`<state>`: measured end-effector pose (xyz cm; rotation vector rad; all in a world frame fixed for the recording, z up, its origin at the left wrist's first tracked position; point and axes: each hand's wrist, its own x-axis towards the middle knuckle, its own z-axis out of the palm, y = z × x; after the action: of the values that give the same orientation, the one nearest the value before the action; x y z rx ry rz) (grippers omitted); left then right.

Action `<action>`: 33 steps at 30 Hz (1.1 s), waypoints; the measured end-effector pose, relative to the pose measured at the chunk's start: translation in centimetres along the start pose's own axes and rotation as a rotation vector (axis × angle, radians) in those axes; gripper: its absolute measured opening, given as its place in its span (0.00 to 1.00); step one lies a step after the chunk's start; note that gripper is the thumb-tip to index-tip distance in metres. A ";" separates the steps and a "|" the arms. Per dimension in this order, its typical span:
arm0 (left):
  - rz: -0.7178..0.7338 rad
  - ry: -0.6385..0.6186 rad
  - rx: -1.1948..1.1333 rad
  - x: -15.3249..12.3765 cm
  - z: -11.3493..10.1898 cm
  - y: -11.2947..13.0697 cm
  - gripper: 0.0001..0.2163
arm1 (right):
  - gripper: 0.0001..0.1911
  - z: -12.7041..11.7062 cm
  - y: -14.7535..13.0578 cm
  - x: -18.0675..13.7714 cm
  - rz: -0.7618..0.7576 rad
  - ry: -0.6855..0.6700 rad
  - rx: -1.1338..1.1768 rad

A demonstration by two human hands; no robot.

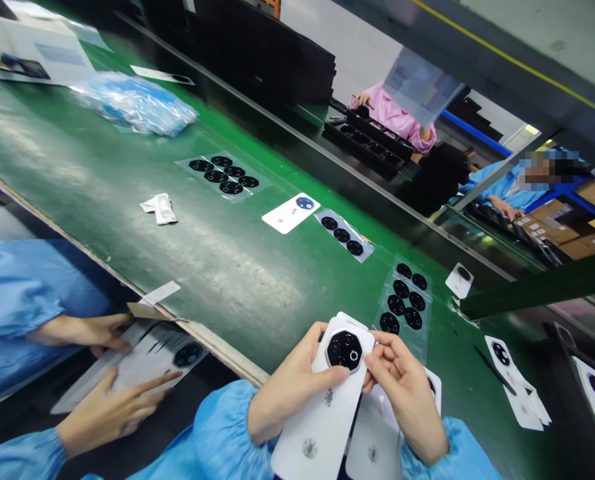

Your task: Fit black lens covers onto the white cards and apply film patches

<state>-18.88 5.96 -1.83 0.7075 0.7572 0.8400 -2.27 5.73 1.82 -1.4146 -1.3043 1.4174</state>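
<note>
My left hand (pixel 297 380) is closed round the upper part of a white phone back panel (pixel 310 420), its thumb lying just below a black octagonal camera piece (pixel 344 351) on the panel. At the panel's upper right edge, beside the camera piece, my right hand (pixel 402 380) has its thumb and fingers pinched together. Whether a thin film is also between those fingertips is hidden. Under my right hand lie more white panels (pixel 372 437), partly covered by it.
Sheets of black camera pieces (pixel 397 303) (pixel 225 175) (pixel 341 235) lie on the green bench (pixel 237 267). A white panel (pixel 290 213), a crumpled white wrapper (pixel 161 209) and a plastic bag (pixel 137 103) are farther along. A co-worker's hands (pixel 117 407) handle panels at left. A green post (pixel 537 287) stands right.
</note>
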 end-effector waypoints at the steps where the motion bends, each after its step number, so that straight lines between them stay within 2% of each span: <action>1: 0.003 0.002 -0.004 0.0 0.0 0.0 0.22 | 0.17 0.0 0.1 0.0 -0.002 0.000 0.001; 6: -0.027 0.061 0.058 0.0 0.1 0.4 0.19 | 0.15 0.5 0.0 -0.3 -0.019 0.045 0.005; 10: 0.002 0.073 0.115 0.2 0.3 0.5 0.17 | 0.15 1.0 -0.2 -0.5 -0.020 0.057 0.014; 15: 0.076 0.055 0.205 -0.1 0.6 0.3 0.15 | 0.24 1.4 -0.1 -0.4 0.079 0.054 0.134; 20: 0.194 -0.006 0.443 -0.8 0.3 0.6 0.12 | 0.17 1.0 0.4 -0.4 0.076 0.061 0.112; 23: 0.172 -0.067 0.368 -0.6 0.3 1.2 0.12 | 0.17 1.0 0.7 -0.5 0.058 0.093 0.132; 26: 0.085 -0.123 0.238 0.1 0.7 1.7 0.13 | 0.17 0.9 0.7 -0.6 0.059 0.097 0.133; 28: 0.062 -0.125 0.203 0.7 1.2 1.9 0.14 | 0.17 0.9 0.7 -0.6 0.030 0.108 0.093; 33: 0.135 -0.086 0.211 1.4 2.1 1.6 0.17 | 0.17 0.8 1.0 -0.4 -0.031 0.137 0.033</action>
<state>-17.14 7.43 0.15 0.9854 0.7327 0.8537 -2.81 4.98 0.89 -1.4371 -1.2059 1.2918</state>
